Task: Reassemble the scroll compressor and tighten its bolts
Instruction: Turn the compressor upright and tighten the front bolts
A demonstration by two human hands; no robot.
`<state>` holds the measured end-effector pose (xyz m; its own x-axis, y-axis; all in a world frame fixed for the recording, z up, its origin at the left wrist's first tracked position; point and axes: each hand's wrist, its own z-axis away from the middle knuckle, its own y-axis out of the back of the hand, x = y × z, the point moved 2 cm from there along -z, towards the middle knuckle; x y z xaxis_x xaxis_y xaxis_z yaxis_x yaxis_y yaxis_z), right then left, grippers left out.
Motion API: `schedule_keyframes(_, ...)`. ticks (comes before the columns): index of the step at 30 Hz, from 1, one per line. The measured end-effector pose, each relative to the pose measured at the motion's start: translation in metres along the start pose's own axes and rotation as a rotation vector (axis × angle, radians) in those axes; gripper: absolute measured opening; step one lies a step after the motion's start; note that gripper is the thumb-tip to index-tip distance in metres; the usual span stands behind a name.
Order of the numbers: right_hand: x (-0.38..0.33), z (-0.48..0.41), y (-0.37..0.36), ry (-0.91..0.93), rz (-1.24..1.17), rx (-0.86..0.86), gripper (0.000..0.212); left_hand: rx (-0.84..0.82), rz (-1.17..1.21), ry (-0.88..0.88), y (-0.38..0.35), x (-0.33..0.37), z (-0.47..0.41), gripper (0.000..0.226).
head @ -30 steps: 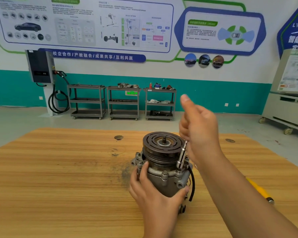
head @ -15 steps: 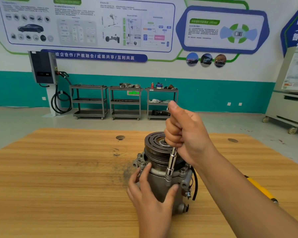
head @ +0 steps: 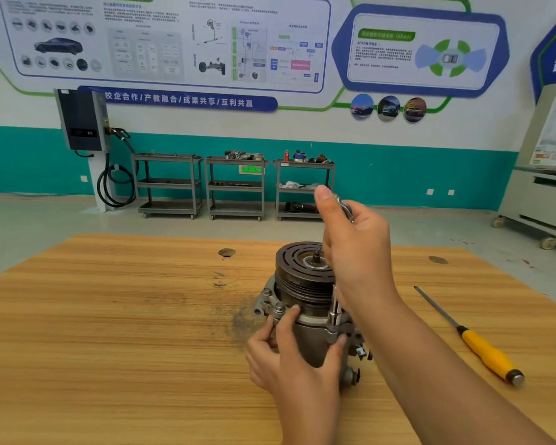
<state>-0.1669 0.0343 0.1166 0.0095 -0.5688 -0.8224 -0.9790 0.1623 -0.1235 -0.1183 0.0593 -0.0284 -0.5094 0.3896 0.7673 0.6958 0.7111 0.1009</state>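
The grey scroll compressor [head: 308, 329] stands upright on the wooden table [head: 126, 332], its dark grooved pulley [head: 297, 264] on top. My left hand [head: 289, 358] grips the compressor's body from the near side. My right hand [head: 353, 245] is curled round the top of a metal socket wrench [head: 334, 311]. The wrench stands upright, its socket end down on a bolt at the compressor's right flange. Other bolts [head: 278, 306] show on the left flange.
A yellow-handled screwdriver [head: 482, 348] lies on the table to the right of my right forearm. Three metal carts [head: 235, 187] stand against the far wall, with a wall charger [head: 82, 120] to their left and a cabinet on wheels [head: 540, 200] at far right.
My right hand has turned on the wrench, swinging from right to left and back toward the right. The left hand has kept its hold on the compressor's body.
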Motion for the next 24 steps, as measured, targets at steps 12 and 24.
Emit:
schedule_keyframes(12,0.001,-0.034,0.048,-0.177,-0.346,-0.456,0.052,-0.495,0.3,0.213,0.029,-0.046,-0.057,0.095)
schedule_keyframes(24,0.0,-0.018,0.009,-0.166,-0.495,-0.542,0.045,-0.793,0.326,0.263,0.02,-0.061,-0.085,0.122)
